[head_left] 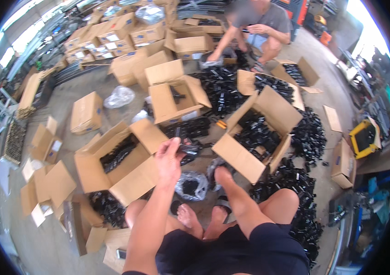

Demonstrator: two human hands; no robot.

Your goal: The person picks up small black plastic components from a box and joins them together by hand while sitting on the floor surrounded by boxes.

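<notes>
My left hand (168, 158) is raised in front of my knees, its fingers closed on a small black part (188, 147) whose exact kind I cannot make out. Lower and to the right, my right hand (215, 172) looks dark, as if gloved, and its fingers are not distinct. Between my hands and my feet, a clear plastic bag (191, 185) lies on the floor with black parts inside. An open cardboard box (133, 176) left of my left hand holds a row of black parts. To the right, another open box (238, 158) is filled with loose ones.
Heaps of black parts (296, 183) cover the floor on my right and further ahead. A third open box (165, 103) stands beyond my hands. Ahead on the right, a co-worker (268, 32) crouches, reaching into the pile. Stacked cartons (117, 27) fill the back left.
</notes>
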